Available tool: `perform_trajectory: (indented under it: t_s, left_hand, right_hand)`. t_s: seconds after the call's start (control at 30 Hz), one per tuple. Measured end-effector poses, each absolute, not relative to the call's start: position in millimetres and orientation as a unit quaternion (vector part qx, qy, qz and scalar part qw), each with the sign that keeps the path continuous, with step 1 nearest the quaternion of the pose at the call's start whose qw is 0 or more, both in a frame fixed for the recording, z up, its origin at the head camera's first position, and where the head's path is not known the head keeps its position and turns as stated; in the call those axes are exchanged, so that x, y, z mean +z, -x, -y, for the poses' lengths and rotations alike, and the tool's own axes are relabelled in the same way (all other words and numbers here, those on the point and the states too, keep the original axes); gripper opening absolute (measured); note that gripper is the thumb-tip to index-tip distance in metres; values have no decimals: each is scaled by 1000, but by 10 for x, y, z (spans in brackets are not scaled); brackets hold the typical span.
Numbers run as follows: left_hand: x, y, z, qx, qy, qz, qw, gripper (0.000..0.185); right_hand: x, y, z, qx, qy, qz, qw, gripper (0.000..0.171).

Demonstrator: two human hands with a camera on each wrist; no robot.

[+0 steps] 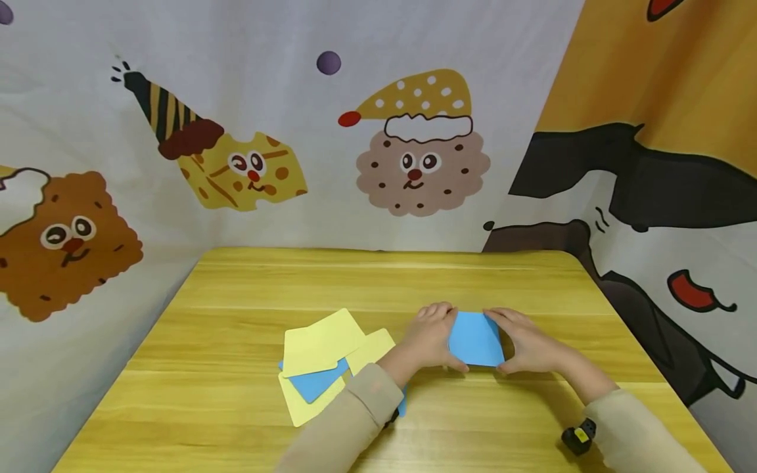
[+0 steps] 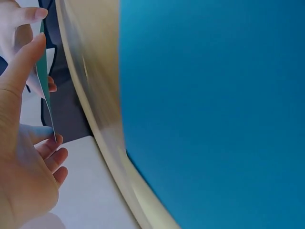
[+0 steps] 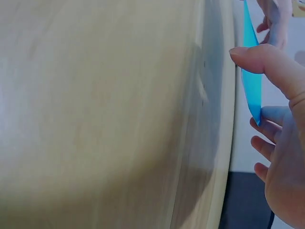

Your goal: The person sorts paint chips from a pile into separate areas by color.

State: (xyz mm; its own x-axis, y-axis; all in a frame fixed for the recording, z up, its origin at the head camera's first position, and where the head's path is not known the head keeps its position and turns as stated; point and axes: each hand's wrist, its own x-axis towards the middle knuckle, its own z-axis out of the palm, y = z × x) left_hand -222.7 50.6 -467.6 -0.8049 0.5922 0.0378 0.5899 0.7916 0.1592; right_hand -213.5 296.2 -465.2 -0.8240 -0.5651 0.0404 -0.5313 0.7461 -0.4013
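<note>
I had the blue sheet [image 1: 475, 338] pinched by its edges, left hand [image 1: 430, 336] and right hand [image 1: 528, 341], above the table [image 1: 236, 289], mid-fold I think; next it probably needed corners lined up.

The head view looks forward and down from above the counter [image 1: 236, 394], taking in its whole top and the printed cloth behind. Each wrist view sits very close, low along the counter's surface, looking sideways past its own fingers [image 2: 28, 62]. All three views share the blue sheet [image 1: 475, 338], seen edge-on at both wrists.
</note>
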Motion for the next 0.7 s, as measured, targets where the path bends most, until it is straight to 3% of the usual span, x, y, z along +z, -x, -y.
perform_trajectory:
  t_s: [0.7]
  left_hand:
    - [-4797, 2245, -958, 30, -267, -963, 22, 117]
  right_hand:
    - [-4673, 2210, -3292, -216, 255, -936, 110, 107]
